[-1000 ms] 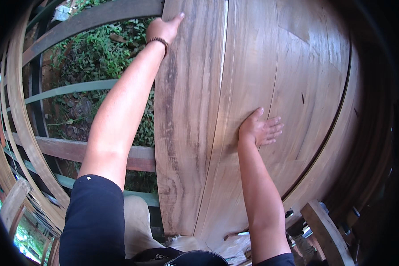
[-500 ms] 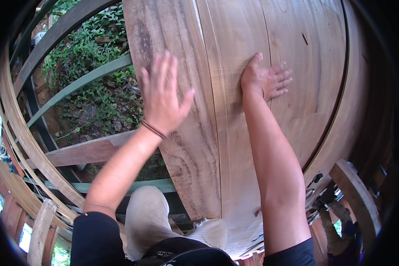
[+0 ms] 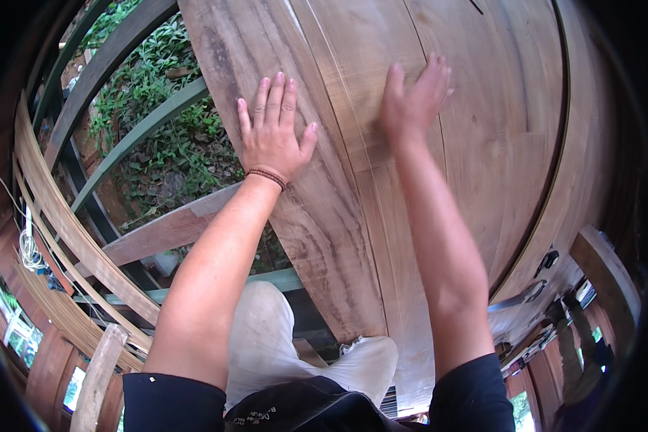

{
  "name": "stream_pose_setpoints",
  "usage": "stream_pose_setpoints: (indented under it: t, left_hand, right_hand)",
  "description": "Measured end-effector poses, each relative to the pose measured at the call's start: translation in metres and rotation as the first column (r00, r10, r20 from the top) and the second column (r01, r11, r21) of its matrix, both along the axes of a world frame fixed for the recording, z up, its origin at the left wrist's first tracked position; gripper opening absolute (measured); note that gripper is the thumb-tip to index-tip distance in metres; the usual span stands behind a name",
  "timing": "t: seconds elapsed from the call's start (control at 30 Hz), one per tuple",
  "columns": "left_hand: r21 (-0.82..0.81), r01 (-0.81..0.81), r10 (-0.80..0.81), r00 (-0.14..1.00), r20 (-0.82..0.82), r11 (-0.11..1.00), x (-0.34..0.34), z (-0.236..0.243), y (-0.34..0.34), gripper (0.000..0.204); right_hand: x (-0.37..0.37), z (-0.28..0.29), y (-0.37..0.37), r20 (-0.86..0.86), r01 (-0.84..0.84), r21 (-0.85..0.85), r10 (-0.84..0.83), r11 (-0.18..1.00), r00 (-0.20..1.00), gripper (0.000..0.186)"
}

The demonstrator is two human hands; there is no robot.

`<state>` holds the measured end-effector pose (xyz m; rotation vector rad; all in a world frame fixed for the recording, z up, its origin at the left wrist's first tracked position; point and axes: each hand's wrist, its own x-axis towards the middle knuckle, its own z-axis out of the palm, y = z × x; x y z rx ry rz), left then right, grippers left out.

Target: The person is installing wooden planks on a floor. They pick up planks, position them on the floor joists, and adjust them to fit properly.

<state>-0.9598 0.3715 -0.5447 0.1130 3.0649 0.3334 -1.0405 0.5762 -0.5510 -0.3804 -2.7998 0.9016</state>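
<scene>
Dark-streaked board [image 3: 325, 245] directly beneath left hand [image 3: 275, 133]: palm down, fingers slightly parted. Long axis runs from beside knees [image 3: 265, 317] out past left hand, slanting leftward. Left hand nearer, being on it; right hand [image 3: 416, 101] off to its right, over paler planks [image 3: 515, 180], fingers fanned, gripping nothing I can see. Blur there: can't tell whether palm touches planks. Board's far end, beyond hands, cut off; underside hidden.

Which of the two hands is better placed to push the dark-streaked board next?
Left, most likely: the left hand lies palm down on the dark-streaked board. The right hand is over the boards beside it, blurred, so contact is unclear.
</scene>
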Motion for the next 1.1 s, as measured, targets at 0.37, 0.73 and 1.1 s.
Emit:
stream_pose_setpoints:
  t: [0.37, 0.73, 1.1]
  left_hand:
    - [-0.06, 0.04, -0.045, 0.996, -0.076, 0.997, 0.001, -0.009, -0.002, 0.082]
    - [-0.093, 0.029, -0.04, 0.993, -0.113, 0.995, 0.0, -0.013, 0.001, 0.081]
    - [-0.095, 0.028, -0.041, 0.989, -0.144, 0.995, 0.002, -0.015, 0.001, 0.078]
  right_hand:
    - [0.284, 0.015, -0.065, 0.194, -0.635, 0.091, 0.612, 0.767, 0.767, 0.059]
    - [0.283, 0.015, -0.068, 0.174, -0.616, 0.139, 0.593, 0.775, 0.786, 0.064]
    - [0.284, 0.016, -0.068, 0.172, -0.613, 0.108, 0.593, 0.783, 0.787, 0.063]
